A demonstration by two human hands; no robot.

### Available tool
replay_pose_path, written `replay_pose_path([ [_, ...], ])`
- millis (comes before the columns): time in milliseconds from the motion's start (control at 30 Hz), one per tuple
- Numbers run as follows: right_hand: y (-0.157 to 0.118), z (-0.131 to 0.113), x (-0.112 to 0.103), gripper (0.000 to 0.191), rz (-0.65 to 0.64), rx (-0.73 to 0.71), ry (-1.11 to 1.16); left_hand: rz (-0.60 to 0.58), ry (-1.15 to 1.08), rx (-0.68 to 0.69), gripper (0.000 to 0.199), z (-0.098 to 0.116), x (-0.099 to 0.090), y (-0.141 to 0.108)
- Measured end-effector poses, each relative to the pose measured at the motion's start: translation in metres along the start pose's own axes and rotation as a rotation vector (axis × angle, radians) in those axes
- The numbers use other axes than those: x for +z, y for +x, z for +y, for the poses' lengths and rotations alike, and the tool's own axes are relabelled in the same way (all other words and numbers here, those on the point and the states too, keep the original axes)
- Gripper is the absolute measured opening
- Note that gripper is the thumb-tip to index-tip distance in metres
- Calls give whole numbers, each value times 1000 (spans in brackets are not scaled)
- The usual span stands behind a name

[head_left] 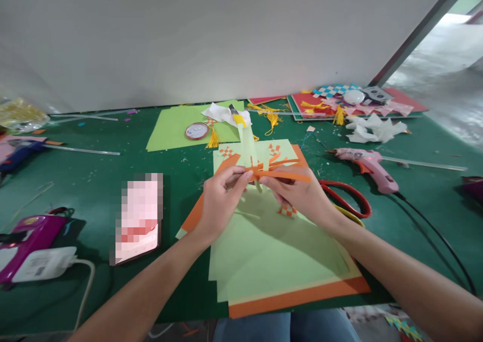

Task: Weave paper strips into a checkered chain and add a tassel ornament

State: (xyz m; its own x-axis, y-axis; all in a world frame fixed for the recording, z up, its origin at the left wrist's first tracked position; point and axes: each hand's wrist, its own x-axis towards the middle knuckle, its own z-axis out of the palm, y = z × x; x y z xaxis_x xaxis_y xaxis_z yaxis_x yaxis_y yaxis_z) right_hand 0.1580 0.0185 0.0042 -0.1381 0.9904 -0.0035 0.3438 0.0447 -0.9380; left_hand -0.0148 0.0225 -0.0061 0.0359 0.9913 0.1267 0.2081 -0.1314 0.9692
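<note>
Orange and pale green paper strips (289, 175) cross each other above the table, partly woven. My left hand (224, 196) pinches them at the left end of the crossing. On the other side my right hand (298, 186) grips the same strips, thumb and fingers closed. The long orange ends point to the right, and the pale green ones stand up away from me. Beneath both hands lies a stack of pale green sheets (264, 251) over orange sheets (302, 295). Small orange-and-white woven pieces (288, 210) rest on the stack. My fingers hide part of the weave.
Red-handled scissors (349, 196) lie beside my right forearm, near a pink glue gun (368, 167) with a black cord. A phone (139, 219) is at the left, by a purple power strip (35, 241) with a white charger. Yellow tassels (213, 138) and a round tin (196, 131) lie behind.
</note>
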Motion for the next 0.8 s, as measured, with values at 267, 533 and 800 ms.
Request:
replay_pose_path([
  [267,0,-7,-7,25,-69,34,18,2,79,60,19,-7,1,2],
  [533,4,7,-8,13,120,-349,-241,-41,172,103,17,-8,2,0],
  [800,10,8,-8,7,237,-432,-285,-156,173,134,13,-8,3,-1],
])
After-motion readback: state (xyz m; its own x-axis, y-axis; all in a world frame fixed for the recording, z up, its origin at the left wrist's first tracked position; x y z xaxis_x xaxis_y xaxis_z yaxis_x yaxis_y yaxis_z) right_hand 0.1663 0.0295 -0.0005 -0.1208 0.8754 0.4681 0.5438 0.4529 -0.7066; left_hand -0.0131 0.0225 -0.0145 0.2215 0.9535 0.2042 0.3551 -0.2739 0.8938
